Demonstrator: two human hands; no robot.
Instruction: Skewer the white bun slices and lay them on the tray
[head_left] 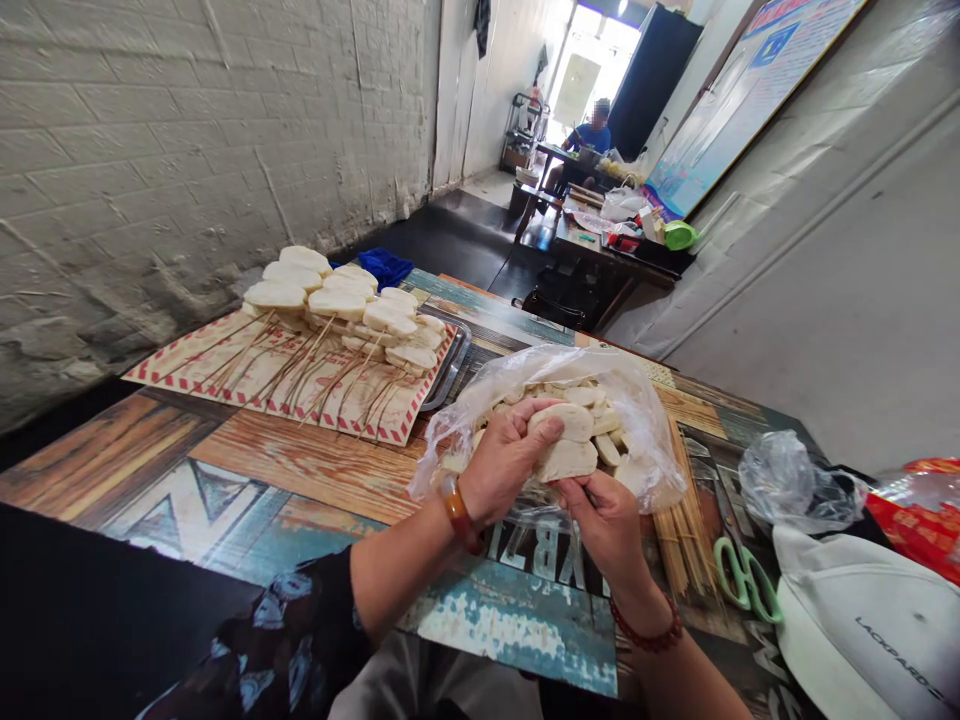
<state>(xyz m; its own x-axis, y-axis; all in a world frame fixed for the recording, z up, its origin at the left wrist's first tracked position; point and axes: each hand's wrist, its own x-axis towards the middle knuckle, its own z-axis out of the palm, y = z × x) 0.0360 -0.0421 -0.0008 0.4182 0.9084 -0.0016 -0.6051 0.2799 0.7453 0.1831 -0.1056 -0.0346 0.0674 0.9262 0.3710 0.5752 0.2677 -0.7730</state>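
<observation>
My left hand (510,445) is closed around two pale oval slices (566,440) of what looks like bread or steamed bun, one above the other. At the lower edge of these slices, my right hand (604,515) pinches with thumb and fingers; what lies between them is hidden. Just behind both hands, an open clear plastic bag (637,390) holds many more slices. To the left, skewered slices (345,300) are piled, their thin sticks (300,370) pointing toward me over a printed paper sheet (390,425).
Right of the bag lie bundled bamboo skewers (682,530) and green-handled scissors (742,575). A white cap (862,620), a crumpled plastic bag (795,480) and red packaging (919,515) crowd the right side. A metal tray (450,370) shows beneath the paper. Another person (592,130) sits far back.
</observation>
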